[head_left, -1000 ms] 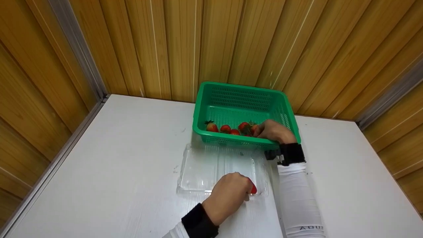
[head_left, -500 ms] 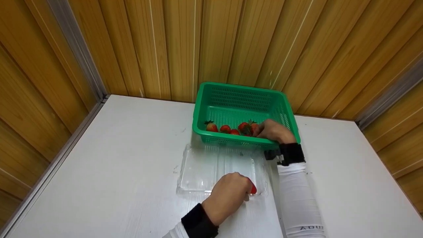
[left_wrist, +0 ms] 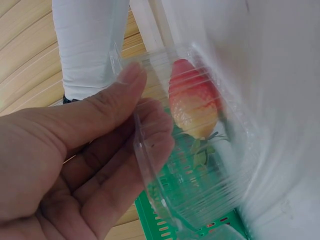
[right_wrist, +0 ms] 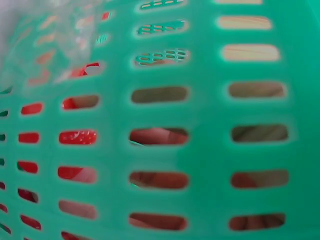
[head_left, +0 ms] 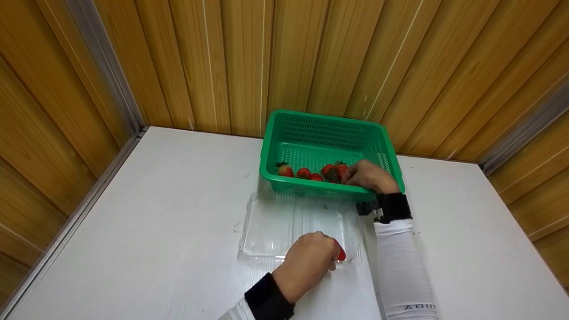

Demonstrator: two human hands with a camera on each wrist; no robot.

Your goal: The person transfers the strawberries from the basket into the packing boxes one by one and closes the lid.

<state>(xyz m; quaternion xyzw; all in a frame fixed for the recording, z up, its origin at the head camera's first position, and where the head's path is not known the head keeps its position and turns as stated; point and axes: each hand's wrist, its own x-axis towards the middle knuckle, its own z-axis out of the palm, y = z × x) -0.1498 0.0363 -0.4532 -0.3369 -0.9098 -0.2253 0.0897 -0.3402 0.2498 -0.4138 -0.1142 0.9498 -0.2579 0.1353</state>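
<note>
Nothing has visibly shifted, suggesting a pause. The left hand [head_left: 310, 262] pinches the clear plastic container [head_left: 271, 222], 1 strawberry [left_wrist: 192, 97] inside at 4 o'clock; the right hand [head_left: 370, 175], curled at 4 o'clock in the green basket [head_left: 324, 116], touches loose strawberries [head_left: 328, 170], grip unclear.

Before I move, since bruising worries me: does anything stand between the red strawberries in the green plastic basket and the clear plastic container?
Yes: the green basket's near wall stands between the strawberries and the container.
</note>
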